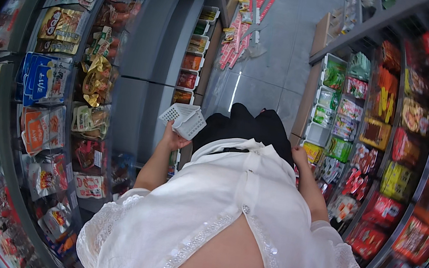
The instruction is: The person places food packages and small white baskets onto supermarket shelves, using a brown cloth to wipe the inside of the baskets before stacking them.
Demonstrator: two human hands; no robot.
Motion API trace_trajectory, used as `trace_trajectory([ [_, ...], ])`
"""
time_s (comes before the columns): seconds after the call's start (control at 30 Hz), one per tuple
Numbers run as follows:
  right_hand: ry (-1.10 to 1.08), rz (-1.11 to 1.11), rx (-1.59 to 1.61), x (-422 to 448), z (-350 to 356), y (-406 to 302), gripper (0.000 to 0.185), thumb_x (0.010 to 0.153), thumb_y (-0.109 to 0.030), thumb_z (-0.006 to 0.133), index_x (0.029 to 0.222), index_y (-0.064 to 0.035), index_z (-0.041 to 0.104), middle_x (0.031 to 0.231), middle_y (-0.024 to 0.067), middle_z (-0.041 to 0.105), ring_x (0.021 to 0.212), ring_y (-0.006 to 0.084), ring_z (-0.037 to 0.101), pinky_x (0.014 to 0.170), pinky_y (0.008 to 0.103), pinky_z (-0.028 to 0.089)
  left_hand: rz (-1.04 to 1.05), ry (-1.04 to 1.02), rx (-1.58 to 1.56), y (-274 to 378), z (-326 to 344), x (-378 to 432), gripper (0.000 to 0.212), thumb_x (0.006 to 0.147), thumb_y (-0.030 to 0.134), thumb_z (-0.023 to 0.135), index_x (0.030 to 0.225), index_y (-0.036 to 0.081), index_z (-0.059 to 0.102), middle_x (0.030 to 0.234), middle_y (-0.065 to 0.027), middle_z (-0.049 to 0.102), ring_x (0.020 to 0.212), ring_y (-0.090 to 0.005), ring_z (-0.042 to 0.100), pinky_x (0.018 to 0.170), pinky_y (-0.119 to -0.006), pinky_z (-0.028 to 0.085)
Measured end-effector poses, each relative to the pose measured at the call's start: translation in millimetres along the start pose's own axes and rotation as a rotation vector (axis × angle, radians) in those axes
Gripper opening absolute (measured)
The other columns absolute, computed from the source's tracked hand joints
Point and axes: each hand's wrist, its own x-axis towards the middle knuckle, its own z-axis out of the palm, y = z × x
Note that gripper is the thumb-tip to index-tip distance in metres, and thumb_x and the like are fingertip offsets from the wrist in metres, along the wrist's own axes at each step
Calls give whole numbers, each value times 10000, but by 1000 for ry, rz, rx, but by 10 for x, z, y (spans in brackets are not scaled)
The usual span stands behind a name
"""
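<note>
My left hand grips a white perforated plastic basket by its near side. It may be more than one basket nested together; I cannot tell. The basket is held in front of the left shelving, beside my dark trousers. On the other side, my right hand hangs close to the lowest row of the right shelf. Nearest to it are yellow packets in a bin. Just beyond those sits a white bin with its bottom showing. The right hand's fingers are mostly hidden, and whether it touches anything is unclear.
Shelving with bagged snacks stands on both sides, including blue packs at left and red packs at right. A bare grey shelf is on the left. Red-and-white printed strips and several small packets lie on the tiled floor ahead.
</note>
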Motion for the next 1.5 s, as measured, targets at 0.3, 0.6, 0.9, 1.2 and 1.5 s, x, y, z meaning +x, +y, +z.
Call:
trace_trajectory([
  [0.3,-420,192,-59,1006,-952,-51,255,830,-208,539,895,12,651,720,96,645,583,215,620,467,354,479,-91,379,-11,-1141,-209,-114,843,735,677,474,1347,110,357,1198,-212,502,950,-397,585,692,-547,509],
  [0.6,-574,-204,-335,2709,-980,-1941,244,841,-171,489,891,12,641,737,110,668,587,189,625,470,312,483,-363,592,342,-2733,203,-15,838,738,540,556,1329,-14,342,1170,-273,514,890,-467,589,602,-568,488],
  [0.9,-518,-849,-803,3929,143,-4162,291,806,-235,516,906,13,631,873,239,651,838,381,633,759,438,503,-479,473,881,-3181,1134,238,564,936,362,290,1375,8,302,1251,-287,481,1100,-410,543,954,-487,413],
  [1.2,-468,-1195,-1209,4532,1953,-6561,439,768,-187,549,1207,-193,551,1303,144,453,1236,315,405,984,454,401,-680,305,880,-2560,3258,-857,524,914,186,385,1374,-45,291,1365,-267,379,1101,-334,562,874,-412,483],
  [1.5,-567,-1141,-1567,5196,2933,-6514,594,745,-244,615,1318,-207,462,1455,87,268,1352,315,242,1053,448,309,-1080,700,-92,-1225,4406,-832,612,946,492,204,1312,65,444,1206,-269,531,1125,-409,524,963,-478,394],
])
